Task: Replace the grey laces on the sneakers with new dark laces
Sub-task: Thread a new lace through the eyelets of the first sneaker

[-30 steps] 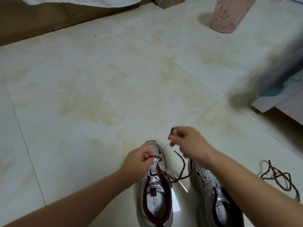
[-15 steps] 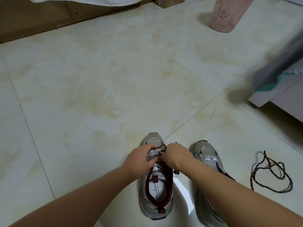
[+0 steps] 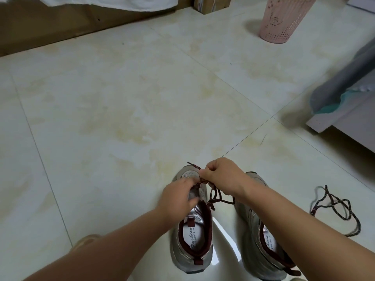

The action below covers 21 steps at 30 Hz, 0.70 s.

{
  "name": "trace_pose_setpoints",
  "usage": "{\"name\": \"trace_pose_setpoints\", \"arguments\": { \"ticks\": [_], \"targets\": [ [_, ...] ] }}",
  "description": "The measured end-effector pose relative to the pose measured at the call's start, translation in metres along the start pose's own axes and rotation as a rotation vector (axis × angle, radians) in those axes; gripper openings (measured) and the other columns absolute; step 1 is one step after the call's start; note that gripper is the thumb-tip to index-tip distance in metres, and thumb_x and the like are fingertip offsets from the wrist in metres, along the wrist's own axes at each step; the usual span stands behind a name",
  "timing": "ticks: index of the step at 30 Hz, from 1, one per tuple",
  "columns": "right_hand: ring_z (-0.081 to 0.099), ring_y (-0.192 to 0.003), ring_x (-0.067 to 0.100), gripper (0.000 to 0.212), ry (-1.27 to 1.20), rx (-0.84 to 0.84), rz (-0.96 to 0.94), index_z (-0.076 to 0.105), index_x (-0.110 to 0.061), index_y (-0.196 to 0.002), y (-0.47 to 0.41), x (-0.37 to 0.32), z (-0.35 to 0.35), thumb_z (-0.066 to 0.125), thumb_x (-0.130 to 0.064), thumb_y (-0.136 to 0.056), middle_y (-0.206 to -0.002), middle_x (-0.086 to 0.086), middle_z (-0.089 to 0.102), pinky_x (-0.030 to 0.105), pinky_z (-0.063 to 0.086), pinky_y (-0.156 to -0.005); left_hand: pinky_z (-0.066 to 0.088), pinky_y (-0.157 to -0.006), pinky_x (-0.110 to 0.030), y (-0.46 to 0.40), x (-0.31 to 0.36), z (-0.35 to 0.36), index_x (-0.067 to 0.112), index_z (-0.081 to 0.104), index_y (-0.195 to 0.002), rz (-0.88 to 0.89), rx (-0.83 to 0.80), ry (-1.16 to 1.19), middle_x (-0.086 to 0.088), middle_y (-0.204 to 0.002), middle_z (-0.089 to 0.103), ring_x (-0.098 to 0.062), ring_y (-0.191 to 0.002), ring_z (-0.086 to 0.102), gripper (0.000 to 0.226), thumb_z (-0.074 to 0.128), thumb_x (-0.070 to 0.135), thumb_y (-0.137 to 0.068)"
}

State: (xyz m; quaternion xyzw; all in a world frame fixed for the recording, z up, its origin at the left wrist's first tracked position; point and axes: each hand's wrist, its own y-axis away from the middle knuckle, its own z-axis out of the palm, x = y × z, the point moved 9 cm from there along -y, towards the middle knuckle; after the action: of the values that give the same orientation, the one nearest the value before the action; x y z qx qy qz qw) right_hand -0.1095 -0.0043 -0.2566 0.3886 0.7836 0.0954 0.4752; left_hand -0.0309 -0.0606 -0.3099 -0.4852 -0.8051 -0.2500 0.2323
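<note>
The pale tiled floor (image 3: 121,110) takes up most of the room, blotched with yellowish marks and crossed by thin grout lines. Along the far left runs a brown wooden bed frame (image 3: 50,31) with a white cloth (image 3: 113,3) hanging over its edge, and at the far right stands a pink perforated bin (image 3: 282,21). On the right, a grey slab of furniture (image 3: 334,116) sits low, with grey and teal fabric (image 3: 345,86) draped on it. Near the person, two silver-grey sneakers with maroon collars stand side by side, toes pointing away: the left sneaker (image 3: 192,246) in the middle of the near floor, and the right sneaker (image 3: 261,240) just beside it, partly hidden under a forearm. Both hands are over the toe end of the left sneaker. The right hand (image 3: 221,175) is curled, pinching the dark lace (image 3: 221,200) at the far eyelets, with one end of the lace poking out to the far left of the knuckles and slack loops trailing down beside the tongue. The left hand (image 3: 178,197) rests against the sneaker's upper with fingers bent toward the lace; it is blurred, so I cannot tell whether it grips anything. A second dark lace (image 3: 345,211) lies loose in a tangle on the floor at the near right, apart from the shoes.
</note>
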Motion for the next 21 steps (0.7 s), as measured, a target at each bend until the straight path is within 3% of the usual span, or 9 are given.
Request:
{"name": "trace_pose_setpoints", "arguments": {
  "ticks": [2,4,6,10,13,18,21],
  "targets": [
    [0.024,-0.041,0.012,0.036,-0.066,0.003,0.015,0.05,-0.009,-0.057,-0.002,-0.001,-0.007,0.054,-0.021,-0.091,-0.055,0.006,0.04,0.018,0.022,-0.037,0.047,-0.084,-0.032,-0.005,0.011,-0.012,0.016,0.066,-0.102,0.006,0.065,0.119,0.006,-0.105,0.064,-0.014,-0.095,0.059,0.023,0.052,0.023,-0.085],
    [0.03,-0.043,0.013,0.031,-0.153,0.064,0.035,0.062,-0.005,-0.068,-0.002,-0.001,-0.022,0.051,-0.02,-0.092,-0.062,0.009,0.052,0.02,0.025,-0.038,0.049,-0.08,-0.029,-0.013,0.019,-0.033,0.017,0.07,-0.093,-0.054,0.13,0.253,0.007,-0.093,0.069,-0.012,-0.087,0.063,0.021,0.05,0.015,-0.086],
    [0.035,-0.045,0.014,0.03,-0.265,0.165,0.019,0.062,-0.008,-0.071,0.001,-0.005,-0.042,0.048,-0.02,-0.094,-0.066,0.005,0.057,0.022,0.029,-0.041,0.049,-0.077,-0.025,-0.019,0.025,-0.056,0.018,0.071,-0.089,-0.101,0.127,0.343,0.006,-0.084,0.07,-0.012,-0.082,0.065,0.019,0.054,0.011,-0.088],
    [0.034,-0.045,0.015,0.027,-0.492,0.288,-0.047,0.059,-0.006,-0.074,0.014,-0.022,-0.077,0.045,-0.014,-0.095,-0.065,0.005,0.055,0.021,0.03,-0.042,0.049,-0.075,-0.03,-0.021,0.041,-0.094,0.019,0.071,-0.078,-0.045,0.009,0.279,0.004,-0.07,0.066,-0.015,-0.073,0.063,0.006,0.067,0.015,-0.08],
    [0.035,-0.044,0.015,0.026,-0.588,0.319,-0.088,0.059,-0.007,-0.074,0.027,-0.037,-0.093,0.045,-0.013,-0.095,-0.059,0.003,0.053,0.02,0.031,-0.041,0.05,-0.076,-0.033,-0.016,0.037,-0.113,0.023,0.065,-0.067,-0.088,-0.003,0.378,0.007,-0.06,0.062,-0.013,-0.066,0.061,0.02,0.068,0.007,-0.079],
    [0.038,-0.044,0.013,0.026,-0.703,0.378,-0.148,0.059,-0.009,-0.075,0.056,-0.063,-0.119,0.044,-0.011,-0.096,-0.055,0.001,0.051,0.022,0.035,-0.044,0.053,-0.07,-0.029,-0.006,0.036,-0.138,0.014,0.067,-0.071,-0.143,0.085,0.646,0.003,-0.059,0.065,-0.016,-0.062,0.062,0.026,0.056,-0.005,-0.084],
    [0.041,-0.043,0.012,0.025,-0.75,0.391,-0.188,0.058,-0.011,-0.076,0.071,-0.078,-0.131,0.043,-0.008,-0.096,-0.053,0.001,0.051,0.021,0.042,-0.044,0.054,-0.076,-0.027,0.0,0.046,-0.155,0.009,0.066,-0.074,-0.17,0.182,0.691,-0.006,-0.072,0.069,-0.017,-0.072,0.065,0.022,0.053,-0.003,-0.087]
  ]
}}
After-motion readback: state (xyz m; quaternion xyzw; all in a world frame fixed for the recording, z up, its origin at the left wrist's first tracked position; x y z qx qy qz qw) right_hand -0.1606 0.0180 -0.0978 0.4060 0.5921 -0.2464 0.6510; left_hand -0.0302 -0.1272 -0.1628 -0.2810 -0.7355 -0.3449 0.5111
